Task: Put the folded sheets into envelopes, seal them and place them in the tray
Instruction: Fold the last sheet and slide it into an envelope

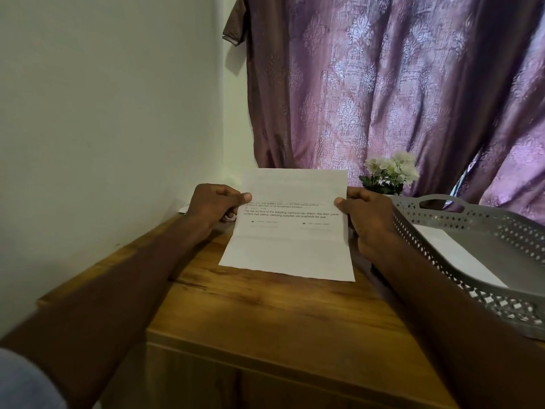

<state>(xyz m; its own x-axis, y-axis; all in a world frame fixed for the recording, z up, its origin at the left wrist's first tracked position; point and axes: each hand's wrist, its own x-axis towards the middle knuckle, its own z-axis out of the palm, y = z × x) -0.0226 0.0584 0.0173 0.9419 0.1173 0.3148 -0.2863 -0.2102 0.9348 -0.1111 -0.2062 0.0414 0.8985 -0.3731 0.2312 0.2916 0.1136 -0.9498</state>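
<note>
A white printed sheet (pixel 290 231) is held above the wooden table (pixel 265 314), its top part folded down over the text and a crease across its lower third. My left hand (pixel 216 206) pinches the sheet's left edge. The right edge is pinched by my right hand (pixel 368 219). A grey perforated tray (pixel 472 261) stands on the table at the right, with a white envelope (pixel 454 252) lying flat inside it. A white paper corner (pixel 184 208) shows behind my left hand; I cannot tell what it is.
A small pot of white flowers (pixel 389 174) stands behind the sheet, at the tray's far corner. A purple patterned curtain (pixel 383 84) hangs behind the table. A pale wall (pixel 103 113) runs along the table's left side.
</note>
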